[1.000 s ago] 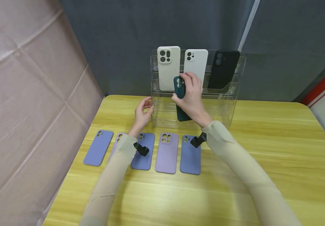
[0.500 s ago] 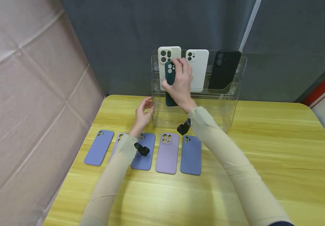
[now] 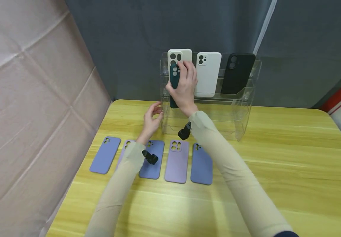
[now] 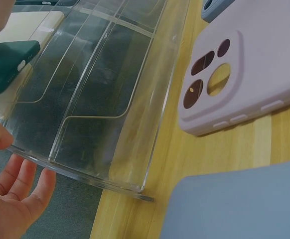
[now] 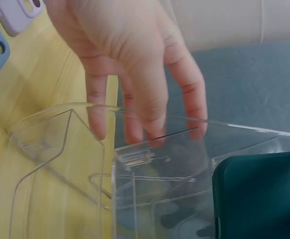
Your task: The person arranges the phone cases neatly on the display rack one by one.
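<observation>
My right hand [image 3: 184, 86] grips a dark green phone case [image 3: 174, 75] between thumb and fingers, in front of the cream phone case [image 3: 185, 54] at the upper left of a clear acrylic tiered stand [image 3: 209, 115]. Part of the green case is hidden behind the hand; its plain side [image 5: 264, 199] shows in the right wrist view. At the stand's left side, my left hand [image 3: 151, 122] holds the edge of the side panel, thumb and fingertips about it. A white phone case [image 3: 208, 75] and a black phone case [image 3: 238, 74] lean in the same tier.
Along the wooden table [image 3: 286, 164] lies a row of phone cases: a blue one [image 3: 105, 154] at the left, a lilac one [image 3: 176, 164], another blue one [image 3: 201, 168], others partly under the left arm. A dark curtain [image 3: 129, 46] hangs behind the stand.
The right hand has carried the green case left and up, from before the white case to before the cream case, slowing lately. The left hand stays at the stand's side.
</observation>
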The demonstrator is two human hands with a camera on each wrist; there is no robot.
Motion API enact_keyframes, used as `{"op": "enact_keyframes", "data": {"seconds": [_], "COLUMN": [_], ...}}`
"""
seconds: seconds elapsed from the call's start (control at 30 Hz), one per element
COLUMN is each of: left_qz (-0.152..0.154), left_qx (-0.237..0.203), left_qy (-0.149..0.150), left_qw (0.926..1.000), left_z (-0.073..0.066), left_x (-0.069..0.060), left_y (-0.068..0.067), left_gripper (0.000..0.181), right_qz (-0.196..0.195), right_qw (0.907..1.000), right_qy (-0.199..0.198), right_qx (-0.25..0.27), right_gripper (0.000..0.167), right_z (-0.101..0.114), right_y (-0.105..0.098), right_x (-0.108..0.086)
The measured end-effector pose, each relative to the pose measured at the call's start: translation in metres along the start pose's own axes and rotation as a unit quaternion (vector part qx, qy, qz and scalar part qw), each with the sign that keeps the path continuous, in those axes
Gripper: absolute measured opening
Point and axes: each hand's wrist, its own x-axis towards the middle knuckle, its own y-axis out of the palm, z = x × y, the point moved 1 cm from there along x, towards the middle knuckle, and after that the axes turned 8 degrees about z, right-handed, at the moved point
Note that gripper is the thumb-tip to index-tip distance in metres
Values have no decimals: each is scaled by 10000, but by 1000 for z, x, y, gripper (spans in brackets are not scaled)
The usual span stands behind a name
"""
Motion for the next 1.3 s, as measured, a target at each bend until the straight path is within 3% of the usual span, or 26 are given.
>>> {"op": "enact_keyframes", "data": {"seconds": [0.13,0.4,0.63,0.8,1.03,1.3], "left_qz": [-11,-115,-151,-132,-34,15], "left_qx": [39,-49,-74,-67,44,92], "left_qy": [-2,48,-10,-122,-21,53], "left_qw": [10000,9999,9999,9998,10000,9999], "left_z": [0,33,38,33,0,-4], "left_x": [0,8,9,9,2,1], "left_y": [1,2,2,1,2,1], "left_gripper": [38,39,39,39,37,37], "right_qz": [-148,-409,-604,-611,-574,-419], "right_qw": [9998,9991,9979,9978,9976,9972], "right_qy": [-74,-89,16,42,127,221], "right_qx": [-98,-110,-231,-273,-363,-580], "right_gripper": [54,54,54,52,56,57], "right_z": [-2,-8,-9,-7,-8,-6], "right_y": [4,13,18,22,27,32], "right_x": [-3,-11,-16,-21,-30,-40]}}
